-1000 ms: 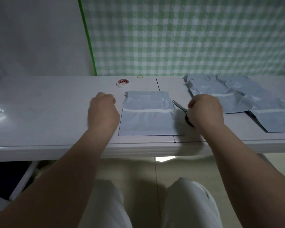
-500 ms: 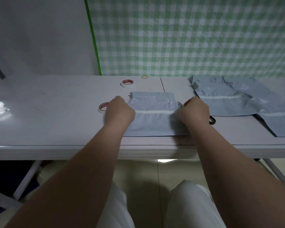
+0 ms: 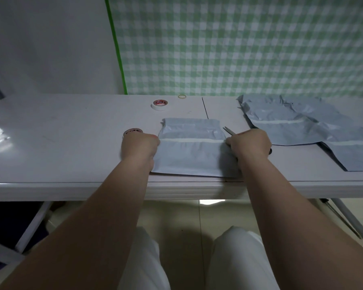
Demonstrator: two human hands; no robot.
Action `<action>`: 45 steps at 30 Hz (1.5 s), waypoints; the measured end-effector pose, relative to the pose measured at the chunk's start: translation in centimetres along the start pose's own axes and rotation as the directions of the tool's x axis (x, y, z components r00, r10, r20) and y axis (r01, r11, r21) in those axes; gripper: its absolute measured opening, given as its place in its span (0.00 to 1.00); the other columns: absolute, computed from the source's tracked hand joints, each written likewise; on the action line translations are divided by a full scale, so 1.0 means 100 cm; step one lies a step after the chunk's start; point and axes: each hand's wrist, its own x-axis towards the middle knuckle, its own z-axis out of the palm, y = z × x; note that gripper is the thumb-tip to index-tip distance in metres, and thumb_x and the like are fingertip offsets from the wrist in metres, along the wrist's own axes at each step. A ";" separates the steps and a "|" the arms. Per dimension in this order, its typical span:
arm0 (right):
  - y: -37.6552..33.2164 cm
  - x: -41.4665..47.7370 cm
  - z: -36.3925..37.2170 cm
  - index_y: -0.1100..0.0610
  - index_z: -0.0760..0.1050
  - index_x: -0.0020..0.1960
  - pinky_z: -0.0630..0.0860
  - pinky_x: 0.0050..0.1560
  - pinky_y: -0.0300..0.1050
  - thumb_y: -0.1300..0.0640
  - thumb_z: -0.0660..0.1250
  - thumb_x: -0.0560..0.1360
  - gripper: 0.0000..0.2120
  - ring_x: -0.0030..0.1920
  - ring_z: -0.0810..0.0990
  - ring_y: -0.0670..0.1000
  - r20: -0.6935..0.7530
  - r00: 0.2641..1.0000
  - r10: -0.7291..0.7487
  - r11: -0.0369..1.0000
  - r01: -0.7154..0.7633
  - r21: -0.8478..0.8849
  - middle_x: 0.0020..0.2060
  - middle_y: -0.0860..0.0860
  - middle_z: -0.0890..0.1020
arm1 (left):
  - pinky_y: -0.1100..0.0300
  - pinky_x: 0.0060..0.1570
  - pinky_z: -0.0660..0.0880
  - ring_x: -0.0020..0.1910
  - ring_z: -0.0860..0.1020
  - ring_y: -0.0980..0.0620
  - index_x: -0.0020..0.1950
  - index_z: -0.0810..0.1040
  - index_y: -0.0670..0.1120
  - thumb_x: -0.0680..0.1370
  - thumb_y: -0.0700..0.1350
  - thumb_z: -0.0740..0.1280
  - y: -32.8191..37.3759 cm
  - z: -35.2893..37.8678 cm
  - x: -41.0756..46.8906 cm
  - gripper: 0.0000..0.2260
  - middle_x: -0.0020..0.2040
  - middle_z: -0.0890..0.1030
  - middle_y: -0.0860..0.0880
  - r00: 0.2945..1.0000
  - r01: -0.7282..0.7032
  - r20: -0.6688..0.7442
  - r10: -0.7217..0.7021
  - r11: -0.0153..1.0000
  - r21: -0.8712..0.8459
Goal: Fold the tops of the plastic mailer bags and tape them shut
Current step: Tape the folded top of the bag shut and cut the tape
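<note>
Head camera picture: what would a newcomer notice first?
The left hand and right hand grip the side edges of a grey mailer bag at the near edge of the table. Scissors poke out beyond the right hand; a green checked cloth covers the wall behind.

Dim overall, foreground forearms underexposed. Brightest area: green checked cloth [image 3: 239, 49]. Glare patch at far left of white table [image 3: 71, 143]; small bright reflection on floor tiles [image 3: 210, 203]. Soft shadow from right hand [image 3: 249, 143] across mailer bag [image 3: 191, 155]. Left hand [image 3: 138, 146] edge slightly blurred. Wide-angle bowing at the margins
</note>
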 end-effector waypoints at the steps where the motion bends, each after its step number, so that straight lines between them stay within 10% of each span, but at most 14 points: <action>1: 0.002 -0.002 -0.002 0.61 0.73 0.45 0.62 0.29 0.39 0.62 0.68 0.71 0.04 0.42 0.72 0.54 0.008 1.000 0.008 1.000 -0.008 0.005 0.41 0.54 0.75 | 0.41 0.49 0.78 0.42 0.80 0.41 0.36 0.67 0.48 0.57 0.37 0.66 -0.004 -0.003 0.001 0.13 0.41 0.77 0.42 1.000 0.008 0.007 -0.008 0.999 -0.039; 5: 0.013 -0.010 -0.005 0.60 0.70 0.36 0.69 0.37 0.41 0.60 0.69 0.71 0.09 0.43 0.74 0.54 0.049 0.997 0.064 0.995 -0.067 0.072 0.39 0.54 0.77 | 0.39 0.50 0.78 0.47 0.82 0.40 0.45 0.75 0.41 0.62 0.35 0.70 -0.012 -0.012 -0.005 0.13 0.50 0.82 0.38 0.999 0.040 0.019 -0.039 0.997 -0.066; 12: 0.030 -0.028 -0.010 0.60 0.76 0.53 0.76 0.40 0.43 0.61 0.70 0.68 0.14 0.48 0.80 0.56 0.039 0.993 0.112 0.972 -0.118 0.205 0.46 0.56 0.81 | 0.36 0.49 0.77 0.46 0.82 0.39 0.46 0.79 0.36 0.55 0.38 0.67 -0.021 -0.024 -0.027 0.20 0.45 0.82 0.37 0.998 0.054 0.032 -0.053 0.998 -0.040; 15: 0.034 -0.037 -0.019 0.59 0.74 0.47 0.68 0.28 0.39 0.61 0.70 0.70 0.08 0.39 0.77 0.54 0.090 0.992 0.091 0.978 -0.106 0.181 0.37 0.54 0.78 | 0.46 0.47 0.77 0.41 0.80 0.43 0.44 0.78 0.39 0.63 0.32 0.69 -0.023 -0.031 -0.042 0.12 0.42 0.78 0.39 0.997 0.071 0.049 -0.067 0.995 -0.065; 20: 0.036 -0.046 -0.023 0.62 0.76 0.47 0.78 0.44 0.48 0.62 0.70 0.70 0.07 0.39 0.79 0.57 0.203 0.973 0.109 0.965 -0.153 0.214 0.36 0.56 0.78 | 0.53 0.39 0.76 0.39 0.74 0.46 0.46 0.74 0.41 0.70 0.28 0.65 -0.027 -0.041 -0.050 0.11 0.43 0.74 0.41 0.987 0.140 0.097 -0.129 0.983 -0.119; 28: 0.033 -0.045 -0.030 0.60 0.74 0.41 0.74 0.36 0.46 0.58 0.69 0.67 0.07 0.33 0.74 0.55 0.233 0.972 0.009 0.963 -0.071 0.261 0.33 0.55 0.74 | 0.63 0.27 0.79 0.25 0.80 0.52 0.44 0.76 0.37 0.75 0.32 0.66 -0.014 -0.042 -0.061 0.02 0.36 0.81 0.42 0.961 0.146 0.250 -0.118 0.985 -0.095; 33: 0.024 -0.045 -0.025 0.56 0.73 0.52 0.78 0.43 0.46 0.59 0.76 0.67 0.17 0.43 0.79 0.54 0.354 0.932 -0.073 0.942 -0.052 0.332 0.45 0.54 0.79 | 0.58 0.28 0.79 0.34 0.80 0.48 0.61 0.71 0.45 0.75 0.30 0.67 0.002 -0.032 -0.061 0.18 0.50 0.78 0.42 0.920 0.090 0.383 -0.082 0.996 -0.003; 39: 0.008 -0.034 -0.044 0.54 0.69 0.70 0.76 0.37 0.37 0.67 0.60 0.77 0.22 0.41 0.78 0.48 0.707 0.691 -0.151 0.907 -0.187 0.376 0.46 0.50 0.79 | 0.63 0.30 0.80 0.29 0.82 0.51 0.59 0.77 0.40 0.76 0.28 0.60 0.013 -0.024 -0.061 0.15 0.47 0.82 0.42 0.812 0.333 0.562 -0.155 0.915 -0.228; 45: 0.014 0.007 -0.084 0.50 0.75 0.62 0.79 0.37 0.39 0.70 0.60 0.75 0.22 0.43 0.82 0.51 0.587 0.776 -0.231 0.829 -0.159 0.536 0.54 0.51 0.79 | 0.60 0.39 0.81 0.49 0.82 0.47 0.62 0.77 0.45 0.73 0.26 0.61 0.030 0.029 -0.063 0.22 0.57 0.81 0.45 0.761 0.159 0.649 0.008 0.967 -0.199</action>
